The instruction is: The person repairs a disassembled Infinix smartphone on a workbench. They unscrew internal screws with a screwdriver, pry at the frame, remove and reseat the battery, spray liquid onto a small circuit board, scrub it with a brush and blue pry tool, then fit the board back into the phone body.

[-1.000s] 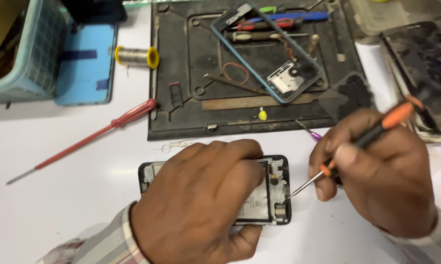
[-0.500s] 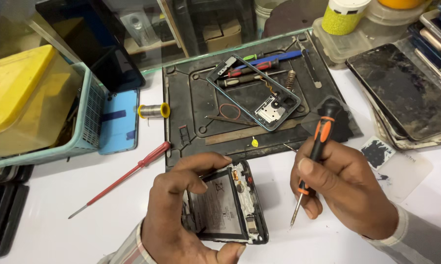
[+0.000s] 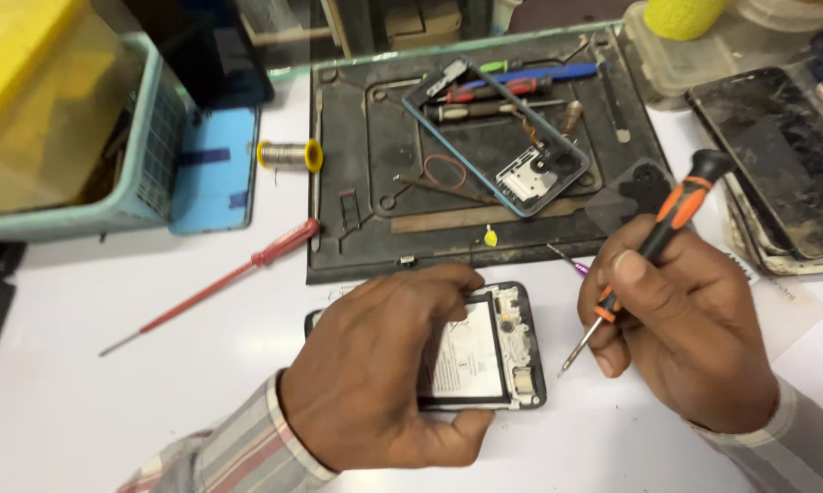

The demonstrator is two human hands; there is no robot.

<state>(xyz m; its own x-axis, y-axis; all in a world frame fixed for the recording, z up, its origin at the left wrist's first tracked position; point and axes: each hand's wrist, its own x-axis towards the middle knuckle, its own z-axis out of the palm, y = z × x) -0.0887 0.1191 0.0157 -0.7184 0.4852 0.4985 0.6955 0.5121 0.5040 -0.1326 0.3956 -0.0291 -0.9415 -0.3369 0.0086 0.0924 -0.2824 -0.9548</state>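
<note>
1. A cluttered white workbench [image 3: 156, 383] carries a dark repair mat [image 3: 375, 228].
2. The left hand [image 3: 384, 365] clamps an opened phone [image 3: 489, 351] flat by its edges; looks light, fragile.
3. The right hand [image 3: 685, 338] is closed around an orange-and-black screwdriver [image 3: 649, 246], tip just beside the phone.

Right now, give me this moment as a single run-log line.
left hand: holds opened phone on white table | right hand: grips orange-black screwdriver, tip beside phone | red screwdriver: lying left
</note>
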